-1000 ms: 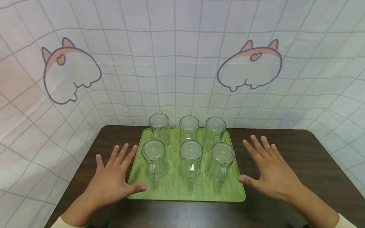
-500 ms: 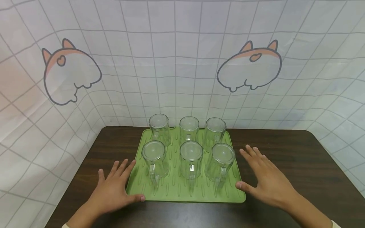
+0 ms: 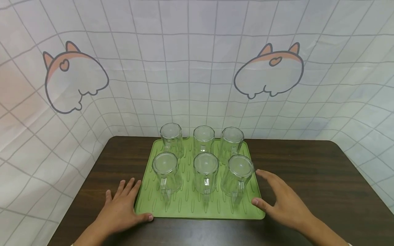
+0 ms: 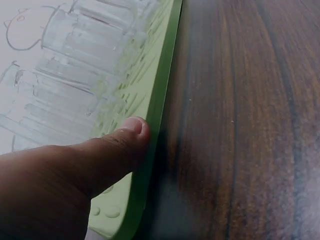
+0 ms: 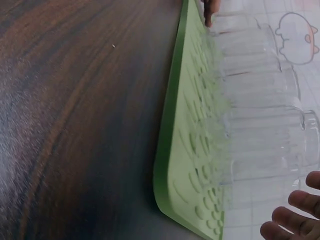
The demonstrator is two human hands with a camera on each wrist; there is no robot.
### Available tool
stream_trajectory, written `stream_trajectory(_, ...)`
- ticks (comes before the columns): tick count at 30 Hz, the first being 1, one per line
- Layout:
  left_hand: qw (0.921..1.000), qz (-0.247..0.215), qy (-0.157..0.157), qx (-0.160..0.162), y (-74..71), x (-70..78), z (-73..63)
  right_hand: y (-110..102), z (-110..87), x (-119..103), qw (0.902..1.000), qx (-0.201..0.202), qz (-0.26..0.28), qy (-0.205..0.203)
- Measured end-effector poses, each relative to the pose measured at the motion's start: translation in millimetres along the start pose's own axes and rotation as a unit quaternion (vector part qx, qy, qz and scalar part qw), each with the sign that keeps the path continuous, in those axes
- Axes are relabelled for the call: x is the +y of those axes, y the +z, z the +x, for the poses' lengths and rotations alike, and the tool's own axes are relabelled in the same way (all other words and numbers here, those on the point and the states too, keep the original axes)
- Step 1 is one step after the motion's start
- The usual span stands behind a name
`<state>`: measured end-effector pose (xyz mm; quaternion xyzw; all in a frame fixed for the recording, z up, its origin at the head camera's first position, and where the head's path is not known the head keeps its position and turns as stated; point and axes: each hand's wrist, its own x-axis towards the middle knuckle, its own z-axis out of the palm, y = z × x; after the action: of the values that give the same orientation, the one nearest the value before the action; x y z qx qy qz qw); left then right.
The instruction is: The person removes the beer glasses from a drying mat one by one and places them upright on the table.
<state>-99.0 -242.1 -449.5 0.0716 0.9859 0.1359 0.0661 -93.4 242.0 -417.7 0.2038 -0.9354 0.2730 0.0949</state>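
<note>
Clear glass mugs stand upside down in two rows of three on a green ribbed drying mat (image 3: pixel 191 212). The front row holds a left mug (image 3: pixel 166 171), a middle mug (image 3: pixel 206 172) and a right mug (image 3: pixel 238 174), handles toward me. My left hand (image 3: pixel 120 212) is spread at the mat's front left corner; in the left wrist view its thumb (image 4: pixel 120 142) lies at the mat's edge. Beside the front right mug, my right hand (image 3: pixel 286 201) has its fingers extended, with the thumb near the mat's right edge. Neither hand holds anything.
Behind the front row stand the back left mug (image 3: pixel 171 138), back middle mug (image 3: pixel 204 138) and back right mug (image 3: pixel 231 140). The mat lies on a dark wood-grain table (image 3: pixel 307 160). A white gridded cloth (image 3: pixel 197 68) with cartoon animals hangs behind the table.
Both hands have come lower and closer to me, and the left hand now lies beside the mat's corner. The right hand has turned more sideways, its fingers closer together. Mugs and mat have stayed put.
</note>
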Motion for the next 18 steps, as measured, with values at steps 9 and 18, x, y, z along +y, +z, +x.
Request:
stream_trajectory(9,0.9999,-0.008,-0.002,-0.011,6.5,-6.0,0.5,16,-3.5,-2,0.9989,-0.007,0.035,-0.03)
stream_trajectory(18,1.0,0.0,0.001,-0.004,8.7,-6.8,1.2,24,-3.0,-7,0.9938,-0.035,0.104,-0.013)
